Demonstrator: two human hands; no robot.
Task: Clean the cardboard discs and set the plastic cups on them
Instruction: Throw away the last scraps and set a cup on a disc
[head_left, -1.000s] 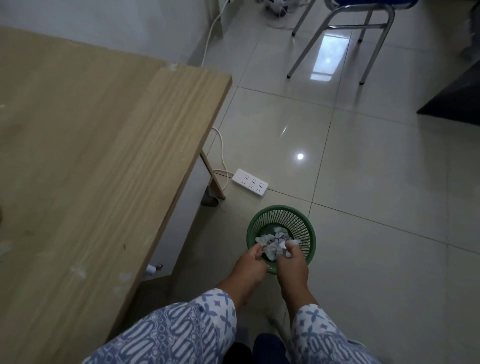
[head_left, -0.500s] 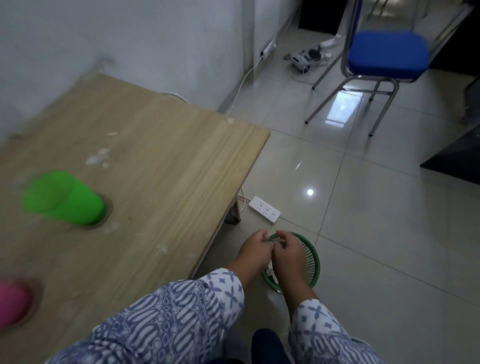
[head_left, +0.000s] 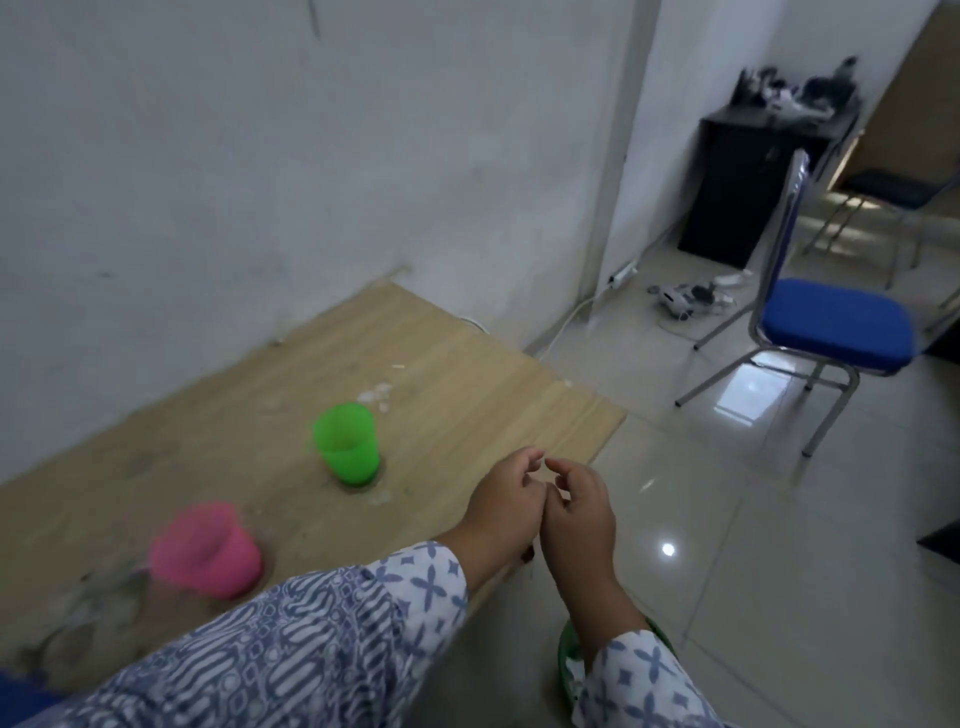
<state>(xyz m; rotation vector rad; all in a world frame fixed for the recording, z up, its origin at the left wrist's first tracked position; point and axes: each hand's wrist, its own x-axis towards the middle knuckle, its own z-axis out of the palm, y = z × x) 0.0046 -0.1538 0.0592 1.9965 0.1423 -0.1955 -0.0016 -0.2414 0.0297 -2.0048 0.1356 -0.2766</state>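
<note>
A green plastic cup (head_left: 347, 441) stands upright on the wooden table (head_left: 467, 364), with the edge of a cardboard disc (head_left: 363, 486) showing under its base. Nearer me, a blurred pink cup (head_left: 205, 548) also stands upright on the table; what lies under it is hard to make out. My left hand (head_left: 501, 512) and my right hand (head_left: 576, 512) hover side by side over the table's right edge, touching each other. Their fingers are loosely curled and hold nothing. Both cups are to the left of my hands.
A green mesh basket (head_left: 566, 654) with paper scraps sits on the tiled floor, mostly hidden under my right sleeve. Small white scraps (head_left: 376, 395) lie on the table behind the green cup. A blue chair (head_left: 831, 322) and a black cabinet (head_left: 748, 182) stand at the right.
My hands rose from the basket, let the paper scraps go and now hang empty at the table edge. The view swung up and left, bringing both cups into sight.
</note>
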